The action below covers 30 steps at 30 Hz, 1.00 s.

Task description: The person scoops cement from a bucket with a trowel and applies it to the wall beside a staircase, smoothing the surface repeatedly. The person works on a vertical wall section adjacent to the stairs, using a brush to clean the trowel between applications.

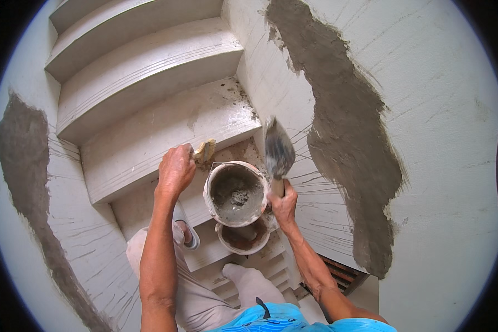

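Observation:
My left hand (176,166) is closed around a short yellowish tool that looks like a brush (205,150), its head pointing right over a stair tread. My right hand (284,206) grips the handle of a trowel (279,148), whose grey-smeared blade points up and away from me, close to the right wall. Between both hands stands a pale bucket (207,193) with wet grey mortar (237,193) inside. A second bucket (224,242) sits just below it, partly hidden, holding something brownish I cannot make out.
Curved white stairs (149,61) rise ahead. Along the right wall runs a broad patch of grey mortar (354,127), and another patch (25,155) marks the left wall. Grey drips streak both walls. Beneath me are my legs and a sandalled foot (189,235) on lower steps.

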Motion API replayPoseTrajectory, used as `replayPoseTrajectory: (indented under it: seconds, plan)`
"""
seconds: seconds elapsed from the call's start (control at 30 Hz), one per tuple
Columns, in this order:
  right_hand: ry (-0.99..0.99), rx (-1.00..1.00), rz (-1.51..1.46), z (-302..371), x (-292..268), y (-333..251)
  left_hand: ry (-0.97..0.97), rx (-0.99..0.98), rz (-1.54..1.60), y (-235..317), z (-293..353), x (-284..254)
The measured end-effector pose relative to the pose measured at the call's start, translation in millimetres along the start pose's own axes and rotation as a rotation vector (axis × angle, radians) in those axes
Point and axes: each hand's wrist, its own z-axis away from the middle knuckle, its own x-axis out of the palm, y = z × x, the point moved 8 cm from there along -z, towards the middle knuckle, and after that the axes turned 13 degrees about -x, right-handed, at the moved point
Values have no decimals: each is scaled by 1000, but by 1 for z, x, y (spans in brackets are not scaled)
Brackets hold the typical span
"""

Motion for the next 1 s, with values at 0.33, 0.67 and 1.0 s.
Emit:
replayPoseTrajectory:
  seconds: [0.33, 0.67, 1.0]
  plan:
    - [154, -163, -138, -113, -11, -55, -3, 26, 19, 4, -1, 0]
    - [94, -55, -402, -151, -2, -84, -43, -5, -20, 2, -6, 0]
    - [43, -26, -516, -163, 3, -82, 2, 38, -4, 4, -5, -1]
